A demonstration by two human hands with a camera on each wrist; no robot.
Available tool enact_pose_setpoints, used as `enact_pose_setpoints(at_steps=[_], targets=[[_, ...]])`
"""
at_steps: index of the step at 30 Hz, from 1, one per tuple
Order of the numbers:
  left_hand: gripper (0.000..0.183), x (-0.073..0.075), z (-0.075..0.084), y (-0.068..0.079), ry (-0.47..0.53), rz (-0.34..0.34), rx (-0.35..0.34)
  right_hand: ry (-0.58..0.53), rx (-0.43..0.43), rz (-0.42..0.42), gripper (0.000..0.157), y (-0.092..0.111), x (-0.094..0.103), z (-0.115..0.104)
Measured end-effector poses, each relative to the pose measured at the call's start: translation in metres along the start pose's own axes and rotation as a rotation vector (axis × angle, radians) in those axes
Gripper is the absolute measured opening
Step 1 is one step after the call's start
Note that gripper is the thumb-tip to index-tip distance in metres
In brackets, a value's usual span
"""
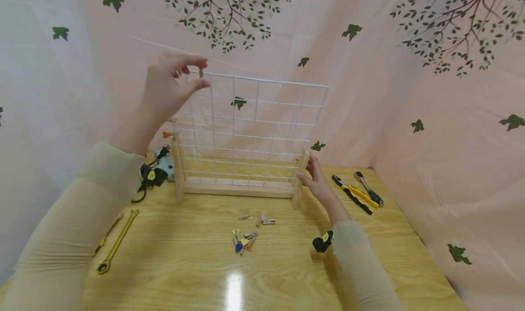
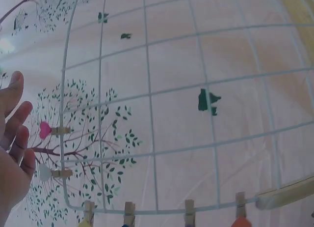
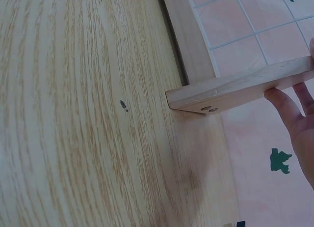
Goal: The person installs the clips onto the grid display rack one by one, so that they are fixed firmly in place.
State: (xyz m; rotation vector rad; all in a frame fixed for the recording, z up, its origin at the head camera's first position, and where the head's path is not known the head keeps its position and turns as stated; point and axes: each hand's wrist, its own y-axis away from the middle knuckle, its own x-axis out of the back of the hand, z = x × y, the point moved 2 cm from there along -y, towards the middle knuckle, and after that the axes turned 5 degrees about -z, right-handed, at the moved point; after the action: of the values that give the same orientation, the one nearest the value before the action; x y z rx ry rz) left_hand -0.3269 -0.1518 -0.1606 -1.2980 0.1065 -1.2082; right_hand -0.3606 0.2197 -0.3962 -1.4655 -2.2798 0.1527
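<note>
A white wire grid panel (image 1: 256, 102) stands in a wooden stand (image 1: 238, 191) on the table. My left hand (image 1: 168, 80) is raised at the panel's top left corner, thumb and forefinger spread on either side of a mini clothespin (image 1: 201, 72). In the left wrist view its fingers show apart from a pink-heart clothespin (image 2: 60, 130) and a white-heart clothespin (image 2: 61, 173) clipped along one edge. Several more clip onto the adjoining edge, among them an orange-heart clothespin (image 2: 240, 207). My right hand (image 1: 316, 181) grips the stand's right upright (image 3: 235, 84), its thumb against the wood.
Loose heart clothespins (image 1: 244, 242) lie in a small pile before the stand. A yellow wrench (image 1: 119, 240) is at the left, pliers (image 1: 354, 194) and a ratchet (image 1: 368, 189) at the right. Black cable (image 1: 153, 174) lies behind my left arm. Printed cloth (image 1: 430, 165) hangs around the table.
</note>
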Motion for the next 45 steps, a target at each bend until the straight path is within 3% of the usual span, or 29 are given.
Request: enact_pose_setpoints(at_steps=[4,11,15,19,23,27,31,35,45], targets=[[0.043,-0.024,0.004,0.034,0.038,-0.144,-0.014,0.006,-0.008,0.0,0.069,0.002,-0.003,-0.005],[0.047,-0.092,-0.011,0.114,0.135,-0.431,0.047,-0.019,0.001,0.001,0.069,0.0,-0.002,-0.001],[0.045,-0.126,-0.019,0.157,0.144,-0.562,0.08,0.007,-0.007,0.004,0.068,-0.002,0.001,0.008],[0.042,-0.151,-0.026,0.196,0.198,-0.681,0.088,0.025,-0.011,0.007,0.067,-0.004,0.003,0.014],[0.039,-0.169,-0.03,0.225,0.259,-0.821,0.035,0.025,-0.011,0.01,0.067,-0.004,0.003,0.015],[0.032,-0.18,-0.032,0.239,0.301,-0.949,-0.051,0.012,-0.012,0.008,0.068,-0.002,0.003,0.011],[0.024,-0.185,-0.035,0.242,0.334,-1.017,-0.095,-0.002,0.011,-0.003,0.068,0.0,0.0,0.004],[0.019,-0.188,-0.04,0.241,0.348,-1.038,-0.106,-0.002,0.006,-0.003,0.068,0.004,-0.003,-0.001],[0.008,-0.192,-0.046,0.239,0.459,-1.027,-0.018,0.008,0.026,-0.007,0.067,-0.001,0.0,0.002]])
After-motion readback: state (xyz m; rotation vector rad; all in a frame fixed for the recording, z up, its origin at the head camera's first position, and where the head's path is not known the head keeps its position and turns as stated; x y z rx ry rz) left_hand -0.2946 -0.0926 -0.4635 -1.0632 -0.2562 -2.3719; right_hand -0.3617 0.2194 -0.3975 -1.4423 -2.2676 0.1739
